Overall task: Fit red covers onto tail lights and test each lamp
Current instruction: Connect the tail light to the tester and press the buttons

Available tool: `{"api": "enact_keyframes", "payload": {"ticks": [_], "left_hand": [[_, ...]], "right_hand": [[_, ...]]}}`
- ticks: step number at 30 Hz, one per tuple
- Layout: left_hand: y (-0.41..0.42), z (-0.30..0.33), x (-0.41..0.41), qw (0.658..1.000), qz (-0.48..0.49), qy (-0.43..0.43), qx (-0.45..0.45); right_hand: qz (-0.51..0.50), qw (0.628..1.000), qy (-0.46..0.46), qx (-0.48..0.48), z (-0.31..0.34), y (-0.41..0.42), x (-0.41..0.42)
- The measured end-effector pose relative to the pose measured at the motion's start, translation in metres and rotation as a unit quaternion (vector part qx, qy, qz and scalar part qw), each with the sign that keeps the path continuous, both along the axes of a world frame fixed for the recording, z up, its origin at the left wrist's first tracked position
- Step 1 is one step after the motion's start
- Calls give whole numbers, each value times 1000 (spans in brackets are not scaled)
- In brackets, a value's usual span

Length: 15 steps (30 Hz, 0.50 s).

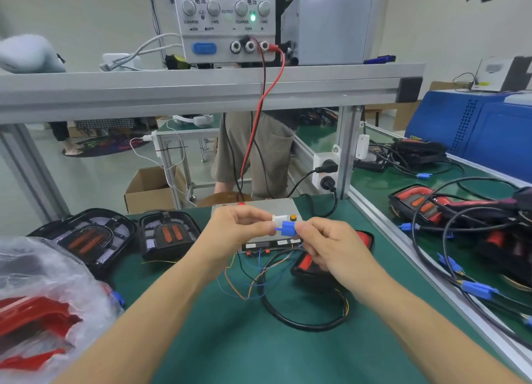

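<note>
Nearest you, at the left edge, a clear plastic bag [43, 291] held loose red covers [31, 317] on the green bench mat [230, 346]. Your forearms reached in over the mat. Your left hand [230, 234] pinched a white connector [278, 220] between thumb and fingers, and your right hand [328, 245] pinched a blue connector [288, 229], its fingers curled around it; the two plugs touched end to end. Under your right hand lay a tail light [311, 265] with its red cover on, and a coiled black cable [299, 317] looped just beside it. To the left sat two uncovered tail lights [169, 235], amber strips showing. Behind your hands was a metal test box [259, 208] with thin coloured wires [253, 280]. Up on the shelf stood a DC power supply [224, 21], its green lamp lit.
</note>
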<state>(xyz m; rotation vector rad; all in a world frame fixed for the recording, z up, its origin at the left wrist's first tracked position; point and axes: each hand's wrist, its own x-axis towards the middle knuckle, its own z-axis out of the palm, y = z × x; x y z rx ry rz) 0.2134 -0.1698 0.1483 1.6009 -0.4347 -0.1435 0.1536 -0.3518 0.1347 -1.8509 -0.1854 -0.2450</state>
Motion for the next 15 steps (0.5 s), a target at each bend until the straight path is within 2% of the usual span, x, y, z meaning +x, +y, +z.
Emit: {"api": "enact_keyframes", "payload": {"ticks": [3, 7, 15], "left_hand": [[6, 1, 1, 1000, -15, -3, -7], [16, -2, 7, 999, 18, 14, -34], [17, -4, 4, 999, -31, -36, 22]], "right_hand": [[-14, 1000, 2, -17, 1, 6, 3], [-38, 999, 1, -21, 3, 8, 2], [-41, 997, -4, -62, 2, 22, 6]]}}
